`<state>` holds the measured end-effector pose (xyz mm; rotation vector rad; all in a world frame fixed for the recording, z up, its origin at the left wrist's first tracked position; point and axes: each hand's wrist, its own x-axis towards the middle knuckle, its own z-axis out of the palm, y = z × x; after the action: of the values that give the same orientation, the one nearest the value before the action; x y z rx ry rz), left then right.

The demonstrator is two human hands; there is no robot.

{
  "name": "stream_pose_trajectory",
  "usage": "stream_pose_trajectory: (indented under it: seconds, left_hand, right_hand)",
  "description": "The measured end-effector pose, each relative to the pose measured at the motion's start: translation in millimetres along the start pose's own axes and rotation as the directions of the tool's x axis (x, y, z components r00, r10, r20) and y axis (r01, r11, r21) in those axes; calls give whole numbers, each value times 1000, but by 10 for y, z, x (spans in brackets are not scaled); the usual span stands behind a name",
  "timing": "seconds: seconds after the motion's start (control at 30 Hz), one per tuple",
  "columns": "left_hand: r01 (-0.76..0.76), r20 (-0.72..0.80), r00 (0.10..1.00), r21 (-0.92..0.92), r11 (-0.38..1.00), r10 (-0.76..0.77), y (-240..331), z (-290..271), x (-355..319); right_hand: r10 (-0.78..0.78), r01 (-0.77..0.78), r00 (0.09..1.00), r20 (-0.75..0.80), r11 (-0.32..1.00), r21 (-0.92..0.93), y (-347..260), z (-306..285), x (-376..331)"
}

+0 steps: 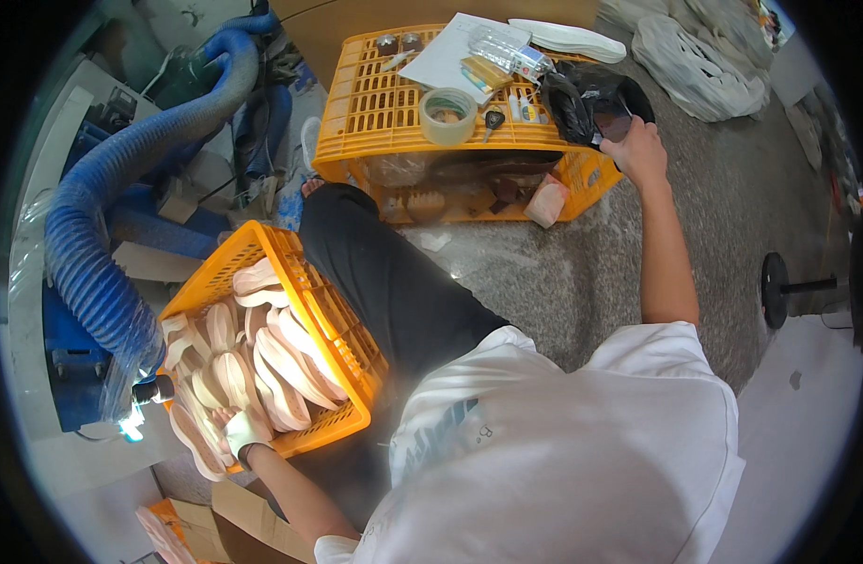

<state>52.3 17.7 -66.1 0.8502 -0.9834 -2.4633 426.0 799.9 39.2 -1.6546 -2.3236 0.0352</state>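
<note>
My left hand (247, 431), in a pale glove with bare fingertips, is at the near edge of a tilted orange plastic crate (364, 414). Its fingers are curled against a pale pinkish shoe sole (196, 440) that sticks out over the crate's edge. Many more shoe soles (286, 371) lie stacked in the crate. Far to the right, my bare right hand (635, 150) is closed at the rim of a black plastic bag (574, 101), with a dark brownish patch showing beside its fingers. The bag hangs at the right end of an upturned orange crate (375, 120).
On the upturned crate sit a roll of tape (447, 116), papers (462, 58), a clear plastic bottle (509, 52), a key (493, 120) and small bottles. A ribbed blue hose (98, 188) curves along the left. White plastic bags (699, 66) lie at far right; cardboard (258, 517) is near left.
</note>
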Motion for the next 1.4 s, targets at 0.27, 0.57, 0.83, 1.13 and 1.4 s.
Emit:
stream_pose_trajectory:
  seconds: [0.27,0.57,0.83,1.13,1.4]
  left_hand:
    - [15,52,999,3,1000,-15,30,-199,129]
    - [276,289,913,88,957,-290,-161,90,14]
    - [-484,661,740,650,585,-122,-380,255,134]
    - [-143,517,843,487,862,-152,-523,36,65]
    - [-384,555,821,710,590,-134,-114,137,87]
  right_hand:
    - [-13,12,1000,-18,1000,-27,-150,88,245]
    - [-268,296,955,126,841,-453,440,949,1145]
    - [-59,596,615,-786,687,415,-1161,-151,111]
    - [-739,659,-672,45,-569,492,-5450,1301,-3675]
    - [-593,566,-791,150,-616,548,-6061,1256,-3620]
